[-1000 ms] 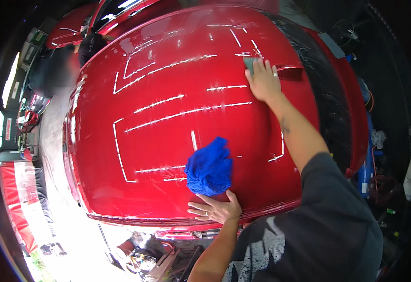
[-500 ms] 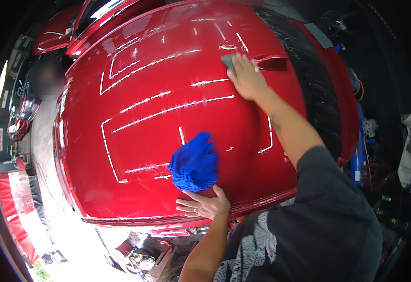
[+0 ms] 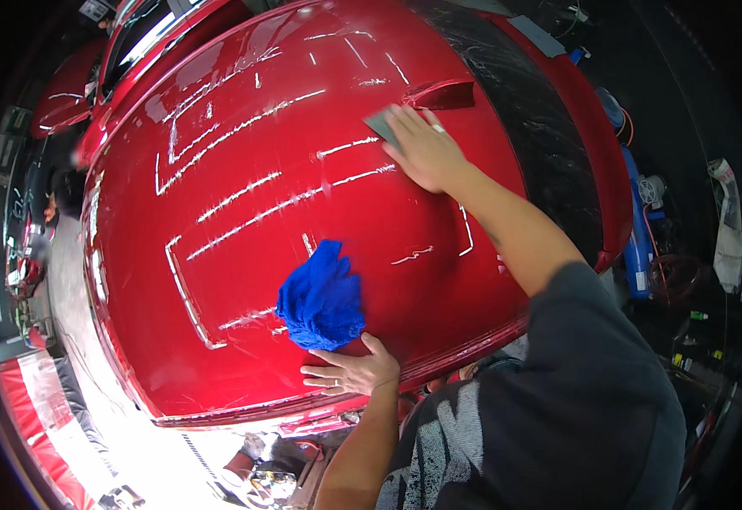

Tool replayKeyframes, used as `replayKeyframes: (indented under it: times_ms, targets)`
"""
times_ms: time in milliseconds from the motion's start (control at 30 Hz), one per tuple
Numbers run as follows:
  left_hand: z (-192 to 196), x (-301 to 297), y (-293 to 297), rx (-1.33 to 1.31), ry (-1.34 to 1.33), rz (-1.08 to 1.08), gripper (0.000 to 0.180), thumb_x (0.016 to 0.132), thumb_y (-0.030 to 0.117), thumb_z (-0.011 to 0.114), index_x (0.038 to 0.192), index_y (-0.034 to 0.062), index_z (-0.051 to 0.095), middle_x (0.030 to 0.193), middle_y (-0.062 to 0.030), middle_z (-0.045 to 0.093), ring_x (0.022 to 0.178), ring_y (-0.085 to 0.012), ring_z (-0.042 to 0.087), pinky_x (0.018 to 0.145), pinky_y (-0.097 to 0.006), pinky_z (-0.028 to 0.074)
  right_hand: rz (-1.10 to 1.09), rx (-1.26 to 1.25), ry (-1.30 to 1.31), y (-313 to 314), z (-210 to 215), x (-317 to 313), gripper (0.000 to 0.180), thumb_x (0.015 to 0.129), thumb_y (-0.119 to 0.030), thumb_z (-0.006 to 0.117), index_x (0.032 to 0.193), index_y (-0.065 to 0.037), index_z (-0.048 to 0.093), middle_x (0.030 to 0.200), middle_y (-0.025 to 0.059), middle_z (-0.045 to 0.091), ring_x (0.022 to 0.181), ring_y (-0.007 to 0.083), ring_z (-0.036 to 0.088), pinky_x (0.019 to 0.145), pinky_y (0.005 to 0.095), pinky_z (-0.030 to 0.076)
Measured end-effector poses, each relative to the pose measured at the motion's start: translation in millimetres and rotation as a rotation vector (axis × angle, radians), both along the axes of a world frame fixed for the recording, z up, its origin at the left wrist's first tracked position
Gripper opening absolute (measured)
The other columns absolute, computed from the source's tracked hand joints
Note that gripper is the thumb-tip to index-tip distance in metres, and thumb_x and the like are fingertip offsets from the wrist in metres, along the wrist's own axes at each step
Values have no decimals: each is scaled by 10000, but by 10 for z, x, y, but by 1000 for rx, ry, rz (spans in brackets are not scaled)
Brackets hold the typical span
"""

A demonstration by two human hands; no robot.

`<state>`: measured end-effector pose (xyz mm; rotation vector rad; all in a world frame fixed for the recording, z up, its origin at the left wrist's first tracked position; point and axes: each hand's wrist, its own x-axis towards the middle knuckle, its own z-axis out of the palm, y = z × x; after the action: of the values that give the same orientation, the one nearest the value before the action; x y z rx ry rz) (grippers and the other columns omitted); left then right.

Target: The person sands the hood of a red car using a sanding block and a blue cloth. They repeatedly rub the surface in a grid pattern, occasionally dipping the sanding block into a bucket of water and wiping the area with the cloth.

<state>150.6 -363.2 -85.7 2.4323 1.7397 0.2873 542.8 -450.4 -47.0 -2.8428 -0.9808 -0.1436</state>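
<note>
My right hand (image 3: 426, 151) presses a flat grey-green pad (image 3: 383, 126) against the glossy red car roof (image 3: 243, 263), fingers laid together over it. It lies just on the near side of the red fin-shaped antenna (image 3: 441, 95). Close to the roof's near edge, my left hand (image 3: 355, 371) rests flat with its fingers spread and nothing in it. A bunched blue cloth (image 3: 320, 297) lies on the roof right beyond my left fingertips. Whether those fingertips touch the cloth is hard to tell.
Right of the roof runs a dark glass panel (image 3: 549, 127). A blue cylinder (image 3: 638, 229) with hoses stands farther right. Another red vehicle (image 3: 137, 64) is at the far left. A person (image 3: 69, 191) shows partly beyond the roof's left side. Bright floor (image 3: 129, 433) lies lower left.
My right hand has slid the pad nearer to me, relative to the antenna. My left hand and the blue cloth keep their places on the roof, while the whole view has shifted slightly.
</note>
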Motion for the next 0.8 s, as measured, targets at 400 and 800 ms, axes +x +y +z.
replayKeyframes:
  times_ms: [400, 800]
  targets:
    - [14, 10, -45, -15, 17, -25, 1118, 912, 640, 658, 1756, 130, 133, 1774, -357, -23, 1631, -590, -8, 1226, -817, 93, -152, 265, -103, -1127, 221, -242, 504, 1149, -257, 448, 1614, -71, 493, 1677, 206, 461, 1573, 381, 405, 1301, 481, 318]
    - [8, 24, -57, -20, 56, 0, 1121, 926, 674, 649, 1757, 134, 124, 1783, -338, -10, 1645, -551, -12, 1248, -783, 83, -190, 93, -19, 187, -81, -222, 636, 1162, -392, 396, 1639, 28, 387, 1717, 228, 384, 1619, 388, 323, 1324, 565, 243]
